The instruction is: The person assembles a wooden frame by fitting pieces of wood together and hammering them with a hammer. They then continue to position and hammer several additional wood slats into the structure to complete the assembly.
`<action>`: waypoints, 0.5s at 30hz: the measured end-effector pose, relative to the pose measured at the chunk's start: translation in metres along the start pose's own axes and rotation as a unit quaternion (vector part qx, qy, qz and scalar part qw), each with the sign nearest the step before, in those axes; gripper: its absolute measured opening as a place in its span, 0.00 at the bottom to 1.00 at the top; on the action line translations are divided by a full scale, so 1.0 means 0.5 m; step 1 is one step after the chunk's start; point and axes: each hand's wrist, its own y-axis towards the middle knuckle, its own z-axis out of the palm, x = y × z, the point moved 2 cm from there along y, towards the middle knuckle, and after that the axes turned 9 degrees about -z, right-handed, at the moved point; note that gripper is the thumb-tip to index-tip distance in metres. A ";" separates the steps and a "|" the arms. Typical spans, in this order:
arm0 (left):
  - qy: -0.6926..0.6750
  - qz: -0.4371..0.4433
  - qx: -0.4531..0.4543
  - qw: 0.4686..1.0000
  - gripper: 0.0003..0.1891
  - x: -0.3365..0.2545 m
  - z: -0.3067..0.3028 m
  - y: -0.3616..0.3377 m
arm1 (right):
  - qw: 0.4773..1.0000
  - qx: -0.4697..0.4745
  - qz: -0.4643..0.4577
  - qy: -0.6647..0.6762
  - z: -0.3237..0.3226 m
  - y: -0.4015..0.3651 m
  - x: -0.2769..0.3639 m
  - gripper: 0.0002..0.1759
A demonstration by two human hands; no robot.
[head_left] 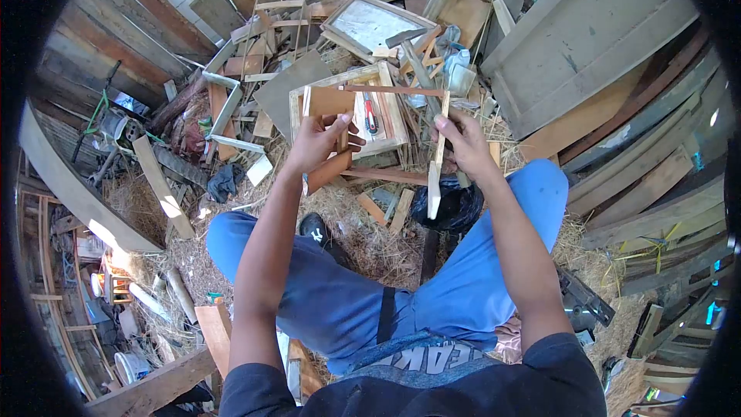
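Observation:
Between my hands is a small wooden frame (397, 91) with thin reddish-brown crosspieces at its top and bottom. My left hand (320, 143) grips its left side, where brown wooden faces show above and below the fingers. My right hand (465, 143) pinches the pale upright strip (440, 139) on the right, thumb on its near face. Beyond the held frame lies a shallow wooden tray-like box (395, 137), with a red and black hand tool (370, 114) in it. A hammer (407, 37) rests past the frame, its handle partly hidden.
Wood scraps and a white-panelled frame (374, 25) are piled ahead. A black plastic bag (448, 208) lies by my right knee. A large panel (587, 46) leans at right, above stacked boards (664, 162). A curved plank (73, 177) stands at left. Straw covers the floor.

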 end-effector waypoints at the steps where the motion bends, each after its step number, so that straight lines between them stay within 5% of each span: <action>1: 0.012 -0.003 -0.003 1.000 0.19 -0.002 0.000 -0.002 | 1.000 0.001 -0.001 0.000 0.002 -0.003 0.006 0.24; 15: -0.009 0.012 -0.015 1.000 0.15 -0.020 0.004 -0.014 | 0.996 -0.053 0.020 0.062 0.007 -0.014 0.028 0.24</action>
